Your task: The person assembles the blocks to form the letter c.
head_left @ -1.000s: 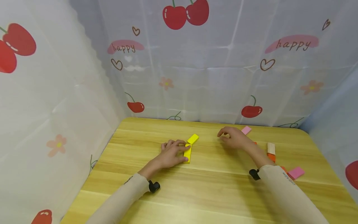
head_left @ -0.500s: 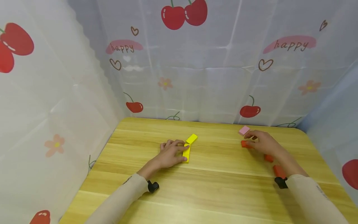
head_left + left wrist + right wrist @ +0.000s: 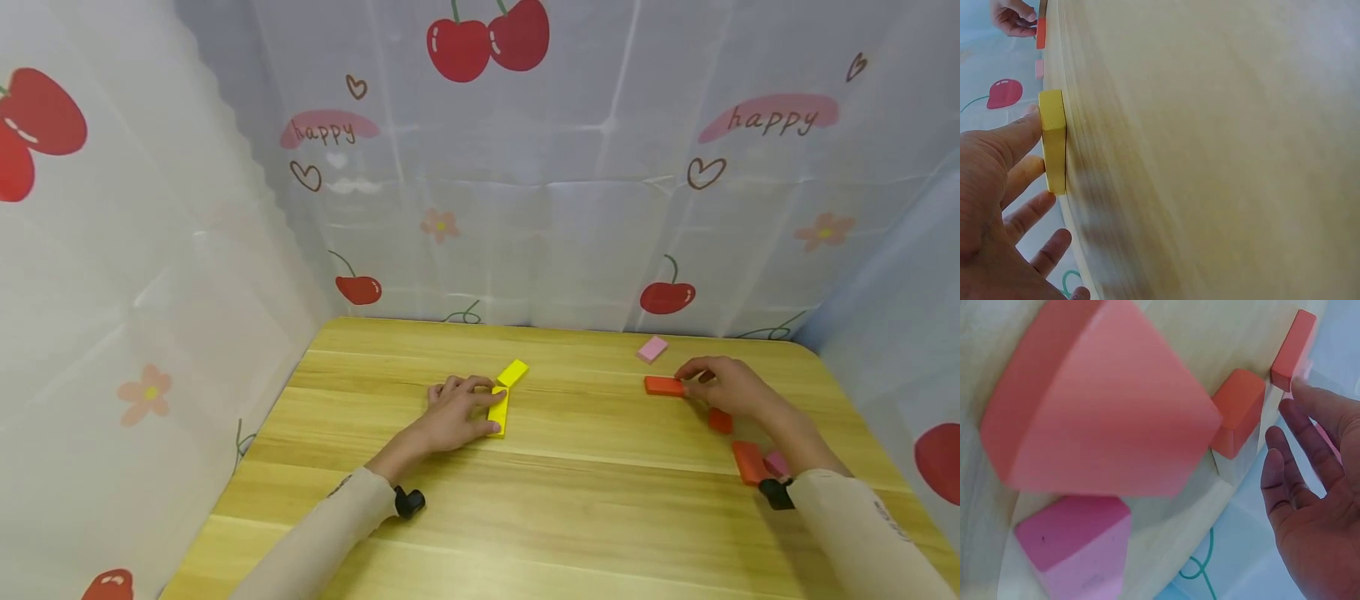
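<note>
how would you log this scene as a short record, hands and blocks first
left hand: touches the nearer yellow block
right hand: at the end of the leftmost red block, grip unclear
farther yellow block: angled beyond it
pink blocks: one far back, one by right wrist
surface: wood-grain table
backdrop: cherry-print sheet

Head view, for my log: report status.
Left hand on near yellow block. Right hand touching red block, grip unclear. Pink block beyond, seemingly not obstructing.

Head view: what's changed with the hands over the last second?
The right hand moved rightward and is now at the right end of the red block nearest the pale pink block. The left hand stayed on the nearer yellow block.
</note>
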Tool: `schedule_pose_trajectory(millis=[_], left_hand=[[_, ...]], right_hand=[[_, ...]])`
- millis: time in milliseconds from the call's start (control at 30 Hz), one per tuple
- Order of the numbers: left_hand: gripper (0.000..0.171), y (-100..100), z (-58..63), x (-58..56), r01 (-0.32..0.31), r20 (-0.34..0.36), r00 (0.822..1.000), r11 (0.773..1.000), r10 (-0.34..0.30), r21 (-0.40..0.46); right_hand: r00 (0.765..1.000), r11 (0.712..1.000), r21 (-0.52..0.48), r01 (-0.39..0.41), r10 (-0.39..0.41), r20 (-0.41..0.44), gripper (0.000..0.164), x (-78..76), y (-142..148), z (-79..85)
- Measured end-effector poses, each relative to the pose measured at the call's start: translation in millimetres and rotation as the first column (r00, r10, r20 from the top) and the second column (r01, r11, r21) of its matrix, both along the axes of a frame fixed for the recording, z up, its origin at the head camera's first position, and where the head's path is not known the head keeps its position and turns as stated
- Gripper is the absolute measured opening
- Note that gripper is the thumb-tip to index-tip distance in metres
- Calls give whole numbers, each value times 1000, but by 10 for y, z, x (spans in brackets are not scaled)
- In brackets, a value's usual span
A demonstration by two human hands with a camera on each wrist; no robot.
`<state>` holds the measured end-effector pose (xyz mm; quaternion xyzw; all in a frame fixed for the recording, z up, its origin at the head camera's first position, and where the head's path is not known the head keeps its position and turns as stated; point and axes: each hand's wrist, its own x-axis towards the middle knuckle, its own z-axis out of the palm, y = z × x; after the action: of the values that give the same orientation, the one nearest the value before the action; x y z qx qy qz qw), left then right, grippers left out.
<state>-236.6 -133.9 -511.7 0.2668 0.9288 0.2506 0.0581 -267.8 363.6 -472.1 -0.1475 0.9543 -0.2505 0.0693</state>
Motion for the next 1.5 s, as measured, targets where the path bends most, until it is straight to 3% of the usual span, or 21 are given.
schedule_pose_trajectory(millis=[1500], left_hand=[[60,1,13,-14,1,4,1000,1000,-1,-16]], right_hand=[[1000,999,36,0,1,-29,23,-108,-184,-34]])
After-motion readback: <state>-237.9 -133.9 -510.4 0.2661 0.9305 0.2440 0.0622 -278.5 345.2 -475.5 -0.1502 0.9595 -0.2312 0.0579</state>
